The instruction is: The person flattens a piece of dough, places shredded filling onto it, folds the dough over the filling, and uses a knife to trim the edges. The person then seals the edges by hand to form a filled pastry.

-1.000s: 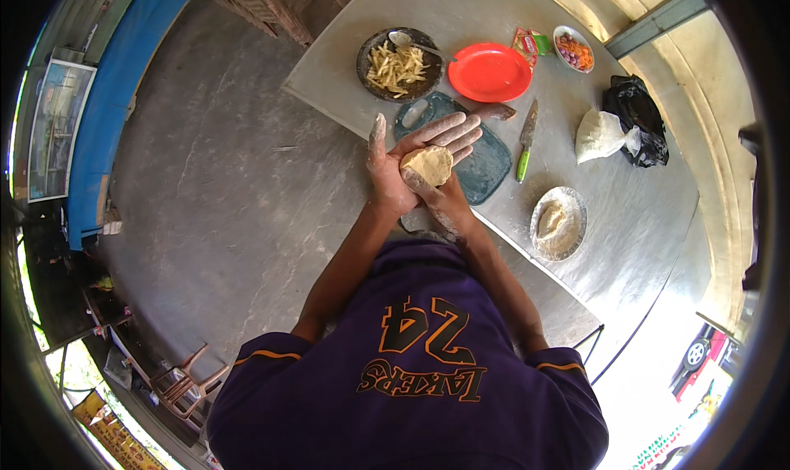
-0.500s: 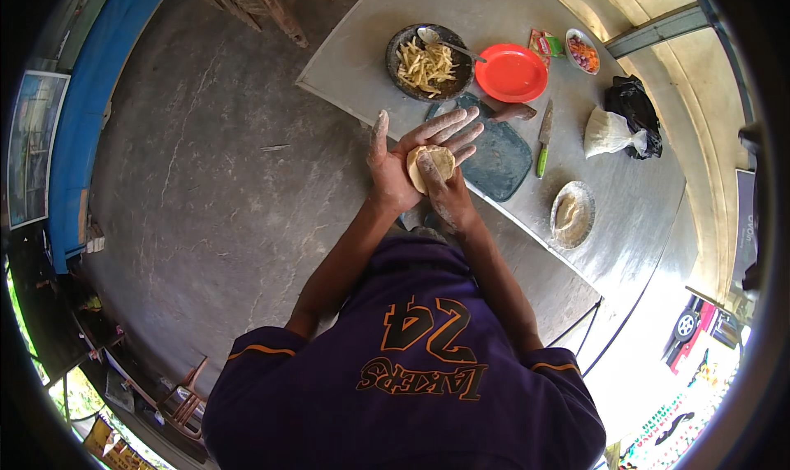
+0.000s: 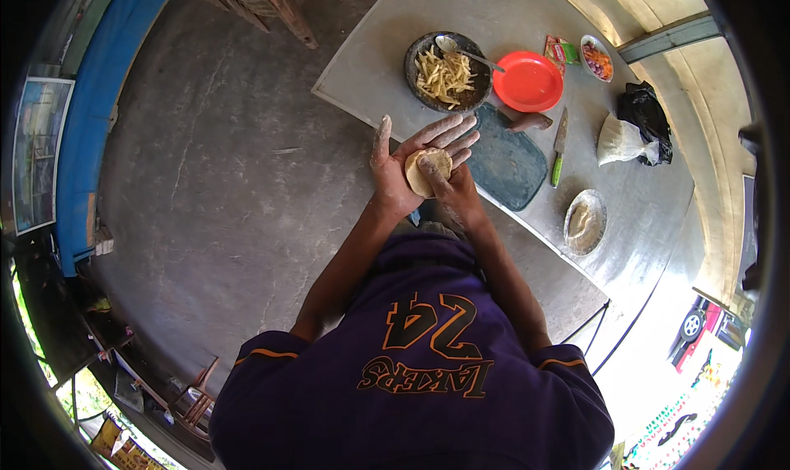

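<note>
A round, flat dough disc [image 3: 420, 176] lies on the open palm of my left hand [image 3: 399, 172], whose floury fingers stretch out toward the table. My right hand [image 3: 461, 197] grips the disc from the right, its thumb pressed onto the top; its other fingers are mostly hidden. Both hands are held in the air just off the table's edge. Beyond them lies a teal cutting board [image 3: 512, 164]. An oval dish [image 3: 598, 207] to the right holds pale flour and what looks like a lump of dough.
On the metal table [image 3: 370, 54] stand a dark stone bowl [image 3: 409, 75] of potato sticks with a spoon, a red plate [image 3: 529, 81], a brown pestle [image 3: 531, 122], a green-handled knife [image 3: 559, 149], a bowl of chopped vegetables [image 3: 597, 60], a white bag [image 3: 619, 142] and a black bag [image 3: 646, 112].
The view has shifted, so the table and its things appear slightly farther right and lower. My hands keep nearly the same pose around the dough disc.
</note>
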`<state>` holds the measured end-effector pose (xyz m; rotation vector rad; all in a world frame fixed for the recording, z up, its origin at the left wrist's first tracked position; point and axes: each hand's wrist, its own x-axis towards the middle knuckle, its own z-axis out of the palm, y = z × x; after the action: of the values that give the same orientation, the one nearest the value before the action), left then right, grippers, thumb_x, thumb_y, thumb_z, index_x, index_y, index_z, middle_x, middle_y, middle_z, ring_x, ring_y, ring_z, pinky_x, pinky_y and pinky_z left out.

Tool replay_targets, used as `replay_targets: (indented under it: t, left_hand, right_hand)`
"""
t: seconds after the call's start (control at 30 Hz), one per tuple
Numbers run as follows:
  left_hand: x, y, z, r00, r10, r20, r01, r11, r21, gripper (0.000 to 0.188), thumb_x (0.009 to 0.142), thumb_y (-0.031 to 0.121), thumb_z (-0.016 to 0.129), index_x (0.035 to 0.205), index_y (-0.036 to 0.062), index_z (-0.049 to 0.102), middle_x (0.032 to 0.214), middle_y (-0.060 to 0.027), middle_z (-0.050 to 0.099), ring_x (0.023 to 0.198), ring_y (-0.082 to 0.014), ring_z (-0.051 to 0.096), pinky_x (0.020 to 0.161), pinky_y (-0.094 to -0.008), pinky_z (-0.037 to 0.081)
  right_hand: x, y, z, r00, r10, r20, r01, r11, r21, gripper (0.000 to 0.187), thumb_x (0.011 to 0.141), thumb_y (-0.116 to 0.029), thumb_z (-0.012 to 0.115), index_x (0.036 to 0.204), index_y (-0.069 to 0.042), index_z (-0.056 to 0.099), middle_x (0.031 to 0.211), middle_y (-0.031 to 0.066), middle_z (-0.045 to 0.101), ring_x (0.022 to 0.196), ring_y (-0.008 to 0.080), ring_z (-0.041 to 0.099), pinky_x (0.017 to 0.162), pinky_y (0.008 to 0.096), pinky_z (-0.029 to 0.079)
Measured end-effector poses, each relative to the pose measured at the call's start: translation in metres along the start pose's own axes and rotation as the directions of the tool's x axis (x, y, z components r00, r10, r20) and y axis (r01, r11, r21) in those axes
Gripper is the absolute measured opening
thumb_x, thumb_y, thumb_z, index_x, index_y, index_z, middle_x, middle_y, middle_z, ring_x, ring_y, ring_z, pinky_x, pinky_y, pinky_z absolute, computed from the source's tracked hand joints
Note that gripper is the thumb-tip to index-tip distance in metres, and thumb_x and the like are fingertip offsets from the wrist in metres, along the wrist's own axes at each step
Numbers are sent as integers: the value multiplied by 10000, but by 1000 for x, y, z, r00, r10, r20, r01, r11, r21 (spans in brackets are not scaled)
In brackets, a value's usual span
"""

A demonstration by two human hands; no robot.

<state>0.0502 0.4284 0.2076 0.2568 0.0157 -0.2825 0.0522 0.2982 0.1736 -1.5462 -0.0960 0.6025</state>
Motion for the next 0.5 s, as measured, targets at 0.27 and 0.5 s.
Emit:
replay_targets:
  t: [0.27,0.5]
  left_hand:
    - [18,32,4,986,46,-163,-42,999,27,879,971,706,220,1571,62,227,1581,-251,277,1439,-398,327,1198,-493,265]
    - [51,46,0,972,27,-235,35,966,255,798,996,669,238,1575,120,251,1584,-157,334,1379,-297,429,1172,-469,309]
  right_hand:
    - [21,-55,-20,791,-586,-176,413,723,-553,754,707,-166,880,1366,-32,537,1309,181,556,1226,303,545,935,414,516]
    - [67,-93,-48,805,-512,300,582,584,-566,412,762,-82,803,1153,-36,681,1070,136,667,1039,321,628,868,403,521]
